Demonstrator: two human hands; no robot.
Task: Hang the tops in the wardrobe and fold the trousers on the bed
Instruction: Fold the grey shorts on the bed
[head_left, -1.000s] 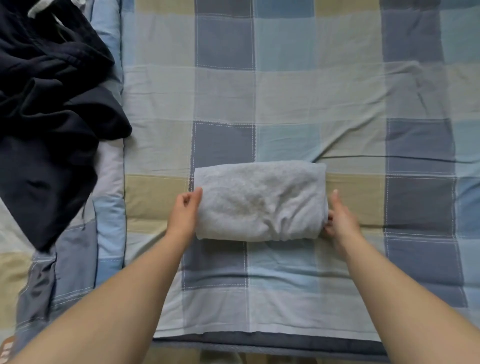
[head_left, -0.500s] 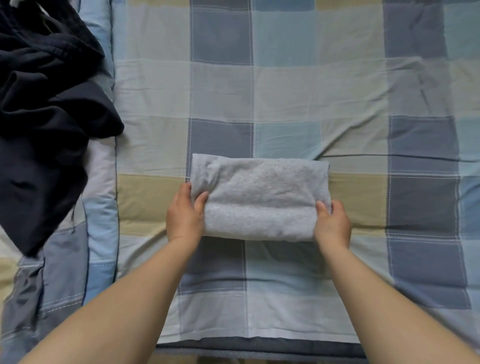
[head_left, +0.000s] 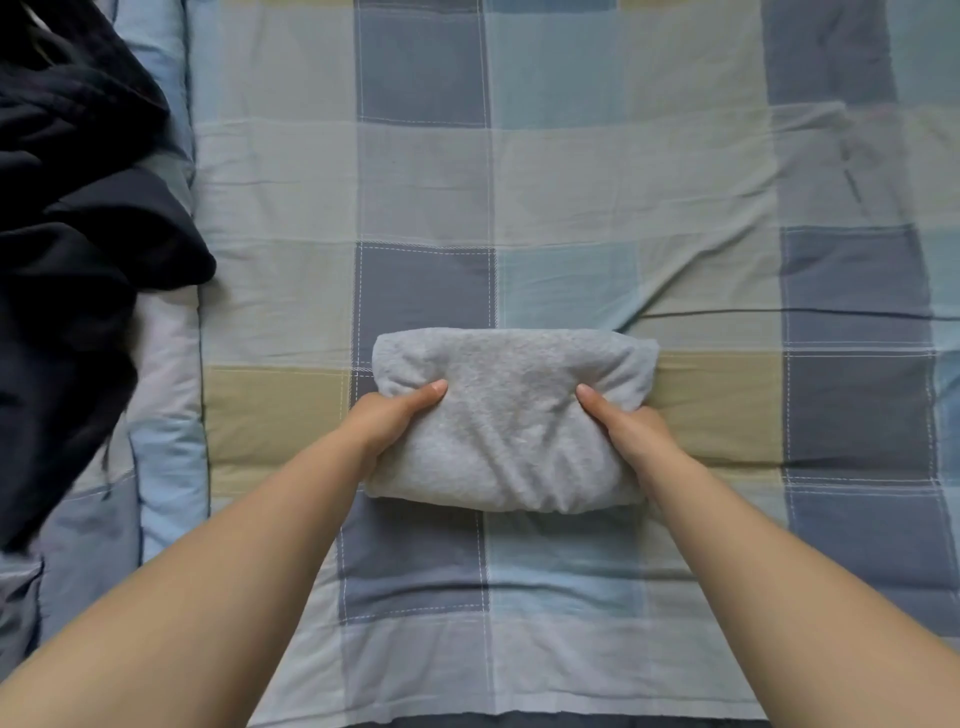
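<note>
The light grey trousers (head_left: 511, 415), folded into a thick rectangular bundle, are at the middle of the checked bed cover (head_left: 571, 182), near its front edge. My left hand (head_left: 387, 421) grips the bundle's left end, thumb on top and fingers tucked under. At the right end my right hand (head_left: 626, 428) holds it the same way. The bundle's near edge hangs a little above the cover and casts a shadow there.
A heap of dark navy clothes (head_left: 78, 249) lies along the bed's left side, over a blue and grey patchwork quilt (head_left: 166, 415). The dark bed edge (head_left: 519, 721) runs along the bottom of the view.
Both hands slid from the bundle's sides to under its ends and closed on it. The grey bundle has come up off the cover and nearer to me.
</note>
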